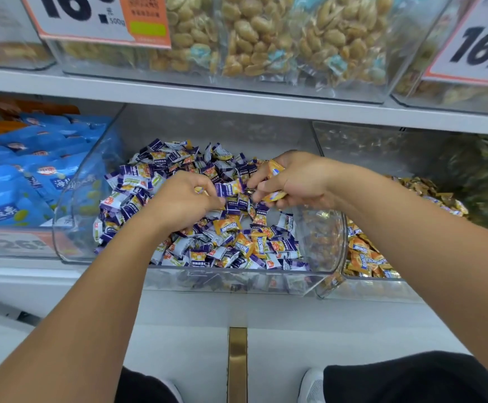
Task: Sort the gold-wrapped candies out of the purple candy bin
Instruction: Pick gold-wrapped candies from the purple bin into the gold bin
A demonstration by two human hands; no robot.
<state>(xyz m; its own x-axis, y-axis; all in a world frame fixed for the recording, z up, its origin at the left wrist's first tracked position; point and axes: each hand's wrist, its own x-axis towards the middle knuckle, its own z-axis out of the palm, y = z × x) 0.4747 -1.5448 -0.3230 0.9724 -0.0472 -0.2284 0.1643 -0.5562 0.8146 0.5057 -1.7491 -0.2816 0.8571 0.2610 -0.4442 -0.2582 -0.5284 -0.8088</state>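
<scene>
We see both hands over the clear plastic purple candy bin (71, 205), heaped with crinkly purple-and-white wrapped candies (138, 181). Right hand (298, 181) has fingers curled tight around a few glossy gold-wrapped candies (276, 167). Left hand (184, 199) digs in the pile, fingers bent, seemingly pinching a small gold piece, but it's mostly hidden. More gold wrappers (247, 242) lie loose among the purple ones near the bin's front. Neighbouring bin (364, 257) on the right holds matching gold candies. Blue pouches (19, 181) sit left.
</scene>
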